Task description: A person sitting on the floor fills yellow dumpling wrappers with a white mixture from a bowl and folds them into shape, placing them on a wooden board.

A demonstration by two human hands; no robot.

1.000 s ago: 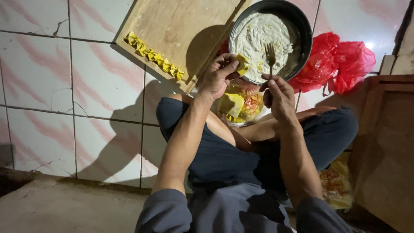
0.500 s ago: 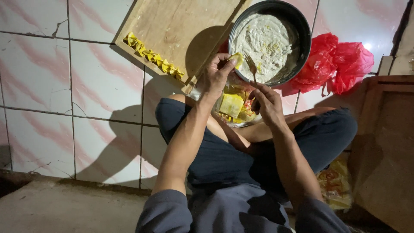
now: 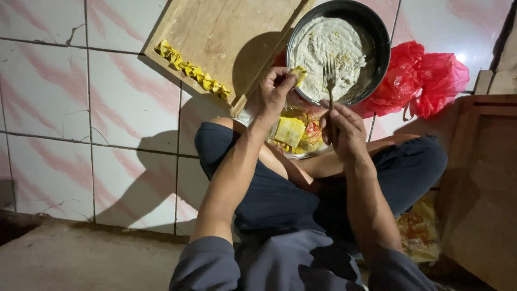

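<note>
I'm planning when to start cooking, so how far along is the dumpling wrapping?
Done: a row of folded yellow dumplings lines the edge of the wooden board. In hand: the left hand pinches a yellow wrapper at the dark round bowl, while the right hand holds a metal fork over the pale filling. Left: plenty of filling and a stack of square yellow wrappers.

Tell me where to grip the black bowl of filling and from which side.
Grip the bowl at its bare far-right rim, thumb over the edge, coming from the red bag side. The near rim is crowded: the left hand holds a wrapper there, and the right hand lifts a fork over it.
</note>
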